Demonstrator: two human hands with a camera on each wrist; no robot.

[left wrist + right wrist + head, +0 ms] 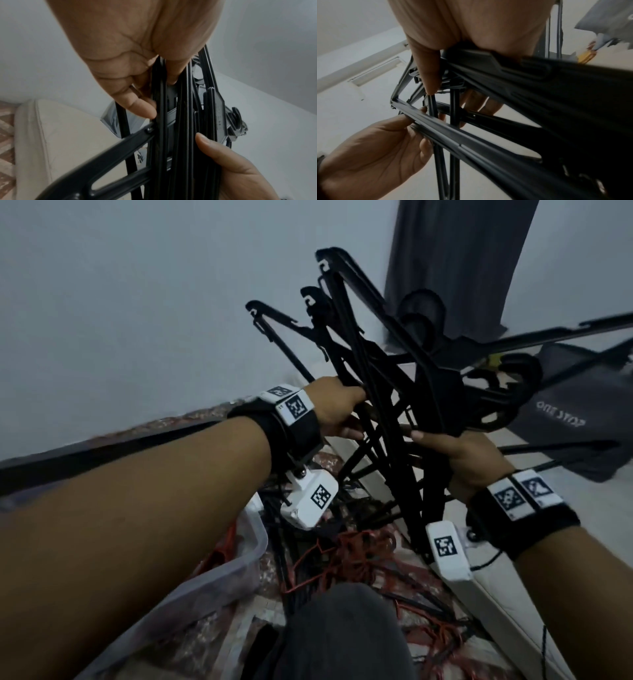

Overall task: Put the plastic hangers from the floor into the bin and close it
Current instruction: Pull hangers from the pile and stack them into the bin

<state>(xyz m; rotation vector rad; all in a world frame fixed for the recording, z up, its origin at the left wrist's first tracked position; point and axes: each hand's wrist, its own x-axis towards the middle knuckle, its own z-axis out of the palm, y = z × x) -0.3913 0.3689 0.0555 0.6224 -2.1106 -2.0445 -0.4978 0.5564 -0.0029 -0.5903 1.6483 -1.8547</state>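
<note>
A fanned bundle of several black plastic hangers (pixel 387 378) is held up in the air in front of me. My left hand (pixel 337 410) grips the bundle's bars from the left, fingers curled round them (pixel 159 94). My right hand (pixel 462 455) grips the same bundle from the lower right, thumb on the bars (pixel 429 75). More black and red hangers (pixel 346 556) lie tangled on the patterned floor below. The clear plastic bin (pixel 219 573) stands open at lower left, partly hidden by my left forearm.
A dark curtain (pixel 459 265) hangs at the back right. A grey bag (pixel 575 409) lies on the floor at right. A cream mattress edge (pixel 496 601) runs along the lower right. My knee (pixel 342 631) is at bottom centre.
</note>
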